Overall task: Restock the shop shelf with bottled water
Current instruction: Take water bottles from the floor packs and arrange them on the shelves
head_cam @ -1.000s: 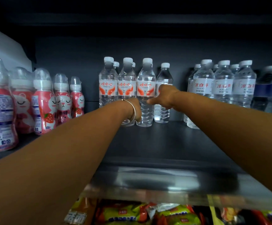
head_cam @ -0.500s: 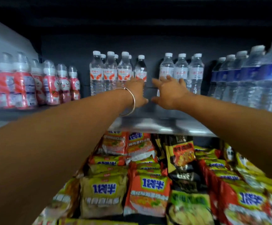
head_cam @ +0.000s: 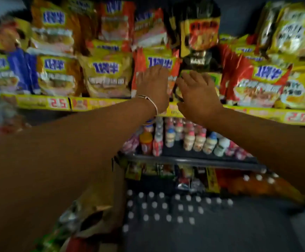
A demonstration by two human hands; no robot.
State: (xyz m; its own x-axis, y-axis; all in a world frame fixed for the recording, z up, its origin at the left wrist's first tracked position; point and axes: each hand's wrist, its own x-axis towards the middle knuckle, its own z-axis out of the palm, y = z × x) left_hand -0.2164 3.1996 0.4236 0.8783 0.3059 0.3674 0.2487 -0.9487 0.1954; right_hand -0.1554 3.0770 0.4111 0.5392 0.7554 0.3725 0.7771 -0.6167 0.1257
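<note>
My left hand [head_cam: 152,86], with a silver bangle at the wrist, and my right hand [head_cam: 196,94] are stretched out side by side in front of a shelf of noodle packets. Both hold nothing and their fingers are loosely spread. Far below, at the bottom of the view, several rows of white bottle caps [head_cam: 168,206] show from above, a batch of bottled water. The water shelf above is out of view. The picture is blurred by motion.
Noodle packets [head_cam: 104,75] fill a shelf with a yellow price strip [head_cam: 57,103]. Under it stands a dark shelf [head_cam: 193,159] of small drink bottles [head_cam: 190,140]. Snack bags [head_cam: 86,220] lie at the lower left and orange packets [head_cam: 257,186] at the lower right.
My view has swung down from the water shelf to the noodle shelf and lower shelves. Both hands have drawn back from the bottles and hang empty.
</note>
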